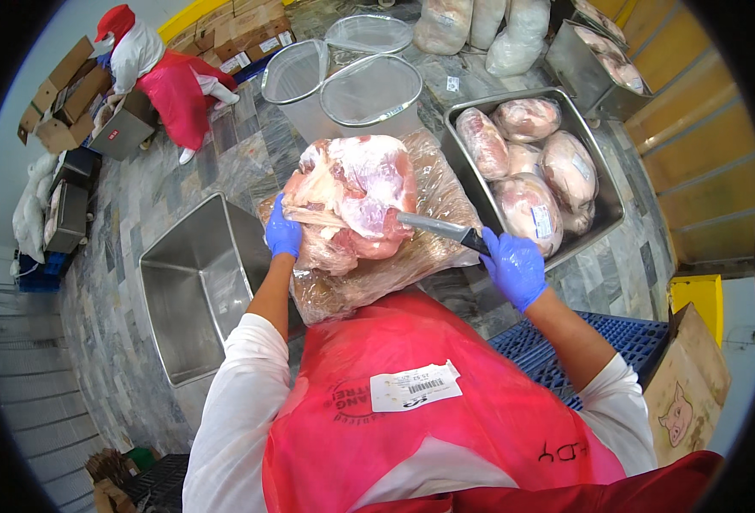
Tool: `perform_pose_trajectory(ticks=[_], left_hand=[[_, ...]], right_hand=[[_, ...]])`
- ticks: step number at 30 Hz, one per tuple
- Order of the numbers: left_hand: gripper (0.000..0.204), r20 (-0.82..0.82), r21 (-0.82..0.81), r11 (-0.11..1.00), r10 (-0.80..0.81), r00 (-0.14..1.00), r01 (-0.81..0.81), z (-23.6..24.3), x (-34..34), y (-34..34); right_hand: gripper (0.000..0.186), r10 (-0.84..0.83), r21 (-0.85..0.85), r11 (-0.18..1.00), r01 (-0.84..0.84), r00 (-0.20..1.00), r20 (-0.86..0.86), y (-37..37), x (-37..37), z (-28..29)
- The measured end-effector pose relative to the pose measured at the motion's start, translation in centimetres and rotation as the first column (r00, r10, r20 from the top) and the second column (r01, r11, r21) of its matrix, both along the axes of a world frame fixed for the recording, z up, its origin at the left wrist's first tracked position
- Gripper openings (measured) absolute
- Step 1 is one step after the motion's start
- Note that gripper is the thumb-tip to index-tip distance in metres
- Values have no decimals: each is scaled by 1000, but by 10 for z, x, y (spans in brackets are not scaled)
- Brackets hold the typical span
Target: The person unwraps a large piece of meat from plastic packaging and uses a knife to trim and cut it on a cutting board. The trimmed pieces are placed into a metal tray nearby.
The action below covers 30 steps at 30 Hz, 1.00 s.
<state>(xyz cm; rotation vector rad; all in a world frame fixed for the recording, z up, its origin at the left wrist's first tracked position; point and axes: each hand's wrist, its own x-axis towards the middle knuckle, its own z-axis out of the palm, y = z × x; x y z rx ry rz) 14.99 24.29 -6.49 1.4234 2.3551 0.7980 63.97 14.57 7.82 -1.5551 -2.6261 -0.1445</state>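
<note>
A large raw cut of meat point(376, 175), pink with white fat, lies on a surface wrapped in clear plastic point(441, 184) in front of me. My left hand point(283, 231), in a blue glove, grips the meat's left edge beside a pale strip of fat. In my blue-gloved right hand point(516, 268) is a knife point(435, 226) with a dark handle. Its blade points left, with the tip at the meat's right side; whether the tip is inside the meat I cannot tell.
A metal tub point(198, 286) stands to the left. At right, another metal tub point(612, 201) holds several plastic-wrapped meat pieces point(527, 205). Plastic-lined bins point(370, 90) stand beyond the meat. A co-worker in a red apron point(176, 98) bends over a container at far left. A blue pallet point(625, 338) lies near right.
</note>
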Motion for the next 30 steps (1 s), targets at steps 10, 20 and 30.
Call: perform_pose_trajectory(ticks=[10,20,30], left_hand=[[60,16,-110,993,-31,999,33,22,3,11],[50,-42,-123,989,-87,995,82,9,-11,29],[44,-21,-195,978,-73,997,68,17,-11,33]], right_hand=[[40,112,-252,964,-91,991,70,53,21,65],[39,113,-384,913,-137,990,-86,79,-17,23],[27,-225,-487,867,107,956,-190,25,-16,-122]])
